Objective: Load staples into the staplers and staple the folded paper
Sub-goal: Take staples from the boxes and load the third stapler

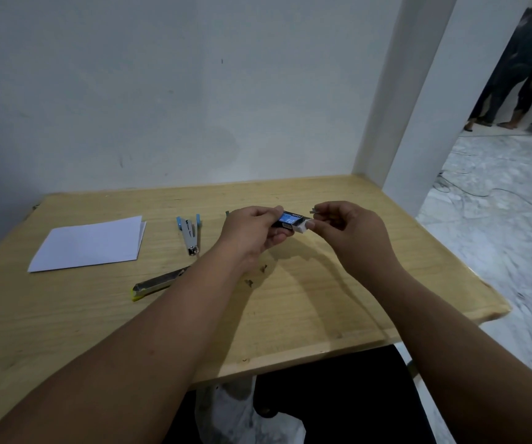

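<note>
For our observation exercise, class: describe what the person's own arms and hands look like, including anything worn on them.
Both forearms are bare up to the picture's lower edge: no sleeves in view. The left hand and the right hand are bare too, with no gloves, and no watch, bracelet or ring shows. No markings are visible.

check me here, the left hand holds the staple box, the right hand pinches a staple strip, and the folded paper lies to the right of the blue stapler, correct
One thing is off. The head view shows the folded paper lying to the left of the blue stapler, not the right. The left hand does hold the staple box, and the right hand pinches a staple strip.
</note>
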